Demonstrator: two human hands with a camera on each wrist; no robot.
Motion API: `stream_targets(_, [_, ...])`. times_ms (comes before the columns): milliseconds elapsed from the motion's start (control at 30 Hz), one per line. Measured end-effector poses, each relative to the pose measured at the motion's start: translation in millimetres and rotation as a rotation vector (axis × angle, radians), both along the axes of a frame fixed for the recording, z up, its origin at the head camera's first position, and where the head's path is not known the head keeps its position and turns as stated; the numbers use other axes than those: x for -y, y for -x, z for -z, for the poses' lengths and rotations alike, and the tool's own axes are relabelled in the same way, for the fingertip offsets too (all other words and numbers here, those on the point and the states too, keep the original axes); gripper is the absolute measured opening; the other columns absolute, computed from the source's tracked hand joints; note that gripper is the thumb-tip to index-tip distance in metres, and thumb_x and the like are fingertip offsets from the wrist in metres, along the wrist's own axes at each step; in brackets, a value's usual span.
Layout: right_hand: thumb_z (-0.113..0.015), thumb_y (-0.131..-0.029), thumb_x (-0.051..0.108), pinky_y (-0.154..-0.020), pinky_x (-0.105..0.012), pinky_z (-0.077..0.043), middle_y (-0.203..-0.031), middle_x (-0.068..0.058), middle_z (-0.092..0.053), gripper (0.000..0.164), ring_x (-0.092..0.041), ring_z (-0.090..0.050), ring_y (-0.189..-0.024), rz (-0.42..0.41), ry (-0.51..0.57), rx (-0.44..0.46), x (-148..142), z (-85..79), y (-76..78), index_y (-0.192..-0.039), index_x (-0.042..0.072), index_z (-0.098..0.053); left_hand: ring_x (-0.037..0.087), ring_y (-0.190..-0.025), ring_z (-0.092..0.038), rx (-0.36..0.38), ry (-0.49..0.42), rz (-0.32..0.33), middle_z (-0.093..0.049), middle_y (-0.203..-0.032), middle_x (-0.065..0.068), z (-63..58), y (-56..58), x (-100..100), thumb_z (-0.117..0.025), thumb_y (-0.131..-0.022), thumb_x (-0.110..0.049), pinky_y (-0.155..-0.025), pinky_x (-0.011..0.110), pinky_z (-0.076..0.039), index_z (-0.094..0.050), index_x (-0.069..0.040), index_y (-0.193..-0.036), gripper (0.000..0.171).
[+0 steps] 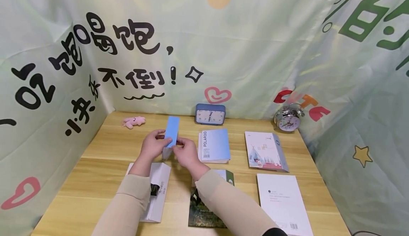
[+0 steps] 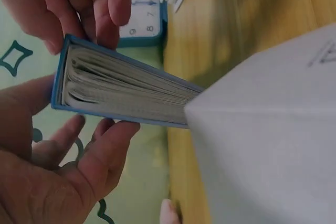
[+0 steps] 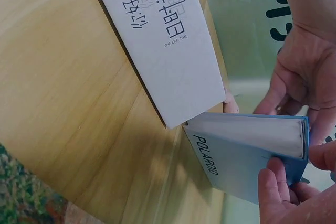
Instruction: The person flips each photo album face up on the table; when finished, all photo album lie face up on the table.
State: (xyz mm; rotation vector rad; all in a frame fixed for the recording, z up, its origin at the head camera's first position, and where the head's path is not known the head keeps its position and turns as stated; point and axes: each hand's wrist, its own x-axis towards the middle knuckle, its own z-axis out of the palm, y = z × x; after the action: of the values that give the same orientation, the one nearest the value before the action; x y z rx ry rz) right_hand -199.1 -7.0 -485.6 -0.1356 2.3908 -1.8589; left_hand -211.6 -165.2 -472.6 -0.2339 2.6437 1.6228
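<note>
A blue photo album [image 1: 172,127] stands upright at the left of the table, its spine towards the head camera. My left hand [image 1: 152,144] grips it from the left, thumb on the spine. From the right, my right hand [image 1: 188,152] holds the near part of the cover between thumb and fingers. Page edges of the album [image 2: 115,85] show in the left wrist view, and "POLAROID" reads on its cover [image 3: 236,163] in the right wrist view. Nearer the body lies a white album or box [image 1: 161,186], partly hidden by my left forearm.
Another POLAROID album [image 1: 215,145] lies to the right, below a blue clock [image 1: 210,114]. A dark photo album [image 1: 204,213] is partly under my right sleeve. Two pale albums [image 1: 262,151] lie farther right, near a silver alarm clock [image 1: 288,118]. A pink plush toy [image 1: 134,121] sits back left.
</note>
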Motion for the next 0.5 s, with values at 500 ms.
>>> stream_targets(500, [-0.073,-0.097,0.008,-0.070,-0.023,-0.058,-0.119,-0.018,-0.076,0.027,-0.018,-0.074,-0.088,-0.079,0.048,-0.055,-4.5,5.3,0.5,-0.121,-0.005,-0.076,0.042,-0.134,-0.056,-0.074,0.128,-0.057,-0.060,-0.147,0.024,-7.7,-1.7,-6.8,-0.078,-0.095,-0.032,-0.103,0.056,-0.052,-0.061,-0.003,-0.145,0.060])
